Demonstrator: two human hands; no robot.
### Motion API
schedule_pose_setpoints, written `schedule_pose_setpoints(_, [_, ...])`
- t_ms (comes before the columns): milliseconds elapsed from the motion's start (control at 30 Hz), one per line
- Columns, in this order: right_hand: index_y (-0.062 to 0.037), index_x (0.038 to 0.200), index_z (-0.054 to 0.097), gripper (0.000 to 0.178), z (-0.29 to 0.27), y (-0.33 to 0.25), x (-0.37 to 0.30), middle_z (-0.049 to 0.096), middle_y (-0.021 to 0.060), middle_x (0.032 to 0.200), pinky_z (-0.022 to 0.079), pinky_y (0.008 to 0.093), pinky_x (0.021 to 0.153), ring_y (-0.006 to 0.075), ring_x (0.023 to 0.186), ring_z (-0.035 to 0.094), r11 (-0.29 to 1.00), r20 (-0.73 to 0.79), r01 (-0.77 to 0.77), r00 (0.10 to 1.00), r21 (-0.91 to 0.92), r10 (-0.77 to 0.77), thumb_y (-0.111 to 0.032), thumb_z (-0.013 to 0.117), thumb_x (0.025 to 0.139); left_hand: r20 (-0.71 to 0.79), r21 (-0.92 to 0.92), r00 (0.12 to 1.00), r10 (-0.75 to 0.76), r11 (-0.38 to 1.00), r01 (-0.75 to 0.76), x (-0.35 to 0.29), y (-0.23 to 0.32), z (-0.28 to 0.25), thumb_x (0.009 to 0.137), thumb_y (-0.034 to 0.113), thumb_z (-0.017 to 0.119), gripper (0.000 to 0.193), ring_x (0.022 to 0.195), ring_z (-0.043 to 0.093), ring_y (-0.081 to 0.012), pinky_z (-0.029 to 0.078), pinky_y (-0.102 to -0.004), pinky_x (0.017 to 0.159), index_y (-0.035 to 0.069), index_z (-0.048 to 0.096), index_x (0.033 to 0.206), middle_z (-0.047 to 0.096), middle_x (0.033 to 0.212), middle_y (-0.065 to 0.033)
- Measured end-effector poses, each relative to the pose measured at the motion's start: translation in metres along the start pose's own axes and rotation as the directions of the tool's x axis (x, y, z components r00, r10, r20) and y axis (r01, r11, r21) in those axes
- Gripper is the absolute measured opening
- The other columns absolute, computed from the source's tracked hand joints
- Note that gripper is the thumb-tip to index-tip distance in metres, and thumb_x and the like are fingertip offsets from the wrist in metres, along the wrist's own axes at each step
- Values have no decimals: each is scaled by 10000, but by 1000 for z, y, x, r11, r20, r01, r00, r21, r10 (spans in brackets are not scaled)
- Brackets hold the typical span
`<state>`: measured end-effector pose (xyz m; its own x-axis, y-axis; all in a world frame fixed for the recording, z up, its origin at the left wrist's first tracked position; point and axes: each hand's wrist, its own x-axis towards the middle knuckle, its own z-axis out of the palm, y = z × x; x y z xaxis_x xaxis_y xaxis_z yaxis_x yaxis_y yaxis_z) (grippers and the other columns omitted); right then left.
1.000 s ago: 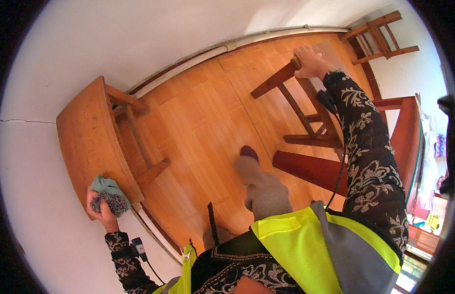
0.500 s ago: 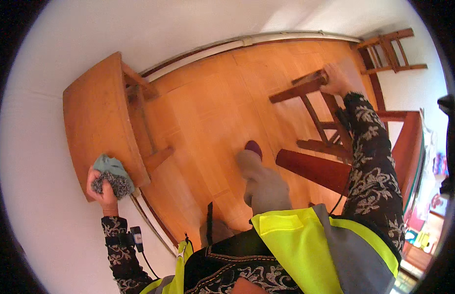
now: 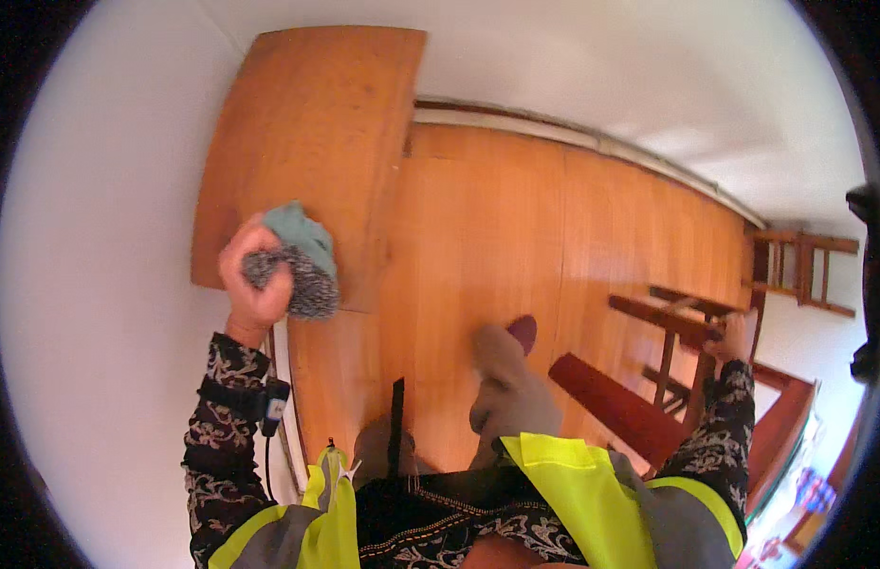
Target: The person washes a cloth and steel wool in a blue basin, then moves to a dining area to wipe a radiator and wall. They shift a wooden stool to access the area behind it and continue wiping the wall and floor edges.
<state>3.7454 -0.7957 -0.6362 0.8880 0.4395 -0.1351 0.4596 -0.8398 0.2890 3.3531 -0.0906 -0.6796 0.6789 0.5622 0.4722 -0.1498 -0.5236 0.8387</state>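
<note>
Two hands busy | left hand [image 3: 253, 284] clenched round cloth [image 3: 302, 261] on wooden table [image 3: 307, 123] | right hand [image 3: 739, 334] gripping chair [image 3: 682, 322]

A warm orange-brown wooden floor [image 3: 516, 228] of broad boards fills the middle of the view. White walls [image 3: 89, 313] close it in on the left and along the top, and a pale skirting strip [image 3: 573, 137] runs where the far wall meets the boards. A wooden worktop [image 3: 307, 123] stands against the left wall. At the far right a small wooden chair [image 3: 805, 270] stands near the wall, with what may be a dark red bench [image 3: 615, 408] nearer. Soft light brightens the upper wall.
</note>
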Motion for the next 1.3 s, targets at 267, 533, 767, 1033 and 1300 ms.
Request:
schedule_pose_setpoints(267, [1, 1264, 484, 630, -31, -245, 115, 496, 175, 1295, 392, 371, 997, 303, 1204, 470, 854, -56, 166, 986, 493, -159, -314, 728, 775, 24, 76, 997, 75, 994, -77, 8, 1, -7, 612, 4, 528, 128, 636, 455, -201, 415, -294, 617, 17, 447, 710, 482, 734, -108])
schedule_pose_setpoints(533, [-59, 1254, 488, 665, -136, -595, 131, 525, 119, 1213, 424, 391, 915, 243, 1114, 496, -335, -72, -278, 664, 901, -744, -558, 566, 822, 49, -41, 998, 35, 999, -33, 3, 1, -3, 690, 37, 506, 124, 878, 524, -230, 422, -335, 823, 2, 484, 807, 542, 942, -127])
schedule_pose_setpoints(767, [52, 1176, 478, 550, -131, -634, 114, 576, 158, 1108, 501, 404, 808, 245, 989, 579, -797, 115, -366, 927, 480, -357, -224, 720, 767, 61, -80, 990, -125, 988, 130, 6, 5, -3, 695, 92, 531, 135, 877, 504, -218, 420, -360, 820, 25, 475, 798, 529, 943, -110])
schedule_pose_setpoints(1033, [28, 1095, 590, 388, -100, -510, 106, 635, 125, 1035, 505, 377, 805, 216, 947, 608, -797, 129, -250, 968, 550, -215, -226, 668, 812, 267, -281, 961, -72, 948, 150, 22, 40, 20, 689, 96, 567, 145, 896, 525, -228, 415, -372, 848, 32, 482, 787, 563, 966, -129])
schedule_pose_setpoints(1300, [-52, 1154, 590, 424, -66, -432, 90, 586, 79, 1186, 404, 380, 977, 214, 1119, 516, -824, 325, -210, 945, 526, -34, -275, 663, 801, 350, -229, 932, -93, 956, 181, 31, 56, 21, 634, 108, 609, 170, 743, 512, -176, 425, -302, 684, 0, 497, 701, 537, 777, -91])
